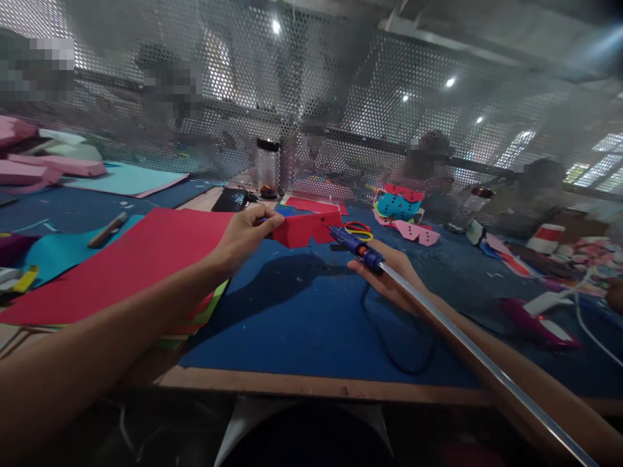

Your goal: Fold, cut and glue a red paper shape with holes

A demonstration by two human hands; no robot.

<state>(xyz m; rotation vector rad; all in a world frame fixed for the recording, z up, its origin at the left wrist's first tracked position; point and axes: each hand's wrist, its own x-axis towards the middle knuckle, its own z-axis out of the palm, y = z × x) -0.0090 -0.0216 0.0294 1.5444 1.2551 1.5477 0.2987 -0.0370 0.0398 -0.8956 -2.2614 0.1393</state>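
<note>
My left hand [249,233] pinches the left end of a folded red paper cutout [304,228] with notches along its lower edge and a dark spot near its right end. My right hand [389,275] is wrapped round a blue glue gun [357,248], with a long clear glue stick [467,347] running out of its back toward me. The nozzle meets or nearly meets the right end of the red cutout; I cannot tell if they touch. Just behind the nozzle lie scissors [361,232] with red and yellow handles, partly hidden.
Red paper sheets [141,259] lie stacked at left. Dotted pink cutouts [416,232] and a blue one [399,206] lie at back right. A lidded jar [268,168] and a black phone-like object [230,200] stand near the mesh screen [331,84]. A black cord [389,357] loops on the blue mat [302,337].
</note>
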